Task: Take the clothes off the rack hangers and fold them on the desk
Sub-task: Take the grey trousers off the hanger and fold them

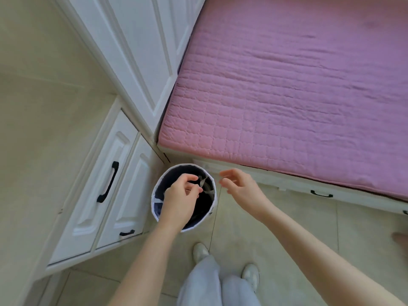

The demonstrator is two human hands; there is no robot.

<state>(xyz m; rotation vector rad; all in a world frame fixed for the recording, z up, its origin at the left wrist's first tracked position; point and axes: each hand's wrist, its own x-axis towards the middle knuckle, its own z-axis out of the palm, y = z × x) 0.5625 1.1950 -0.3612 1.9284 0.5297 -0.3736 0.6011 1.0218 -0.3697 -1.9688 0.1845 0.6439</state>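
You stand on a pale tiled floor [254,239] in the corner of a bedroom, looking down past your light trousers [212,283] and white shoes [199,251]. To your left runs a white cabinet [114,195] with panelled doors and black handles, and above it a pale counter [44,129]; a tall white wardrobe [136,62] rises behind it. To your right lies a bed [287,96] under a quilted pink cover, with white drawers beneath. Between the cabinet and the bed stands a round basket [213,180] with a white rim and dark lining, holding dark and light clothes [206,186]; what garments they are cannot be told. Your left hand [181,200] reaches into the basket, its fingers curled and pinching the cloth. Your right hand [240,186] hovers just beside the rim, fingers loosely spread and holding nothing. No writing or label can be read anywhere here.
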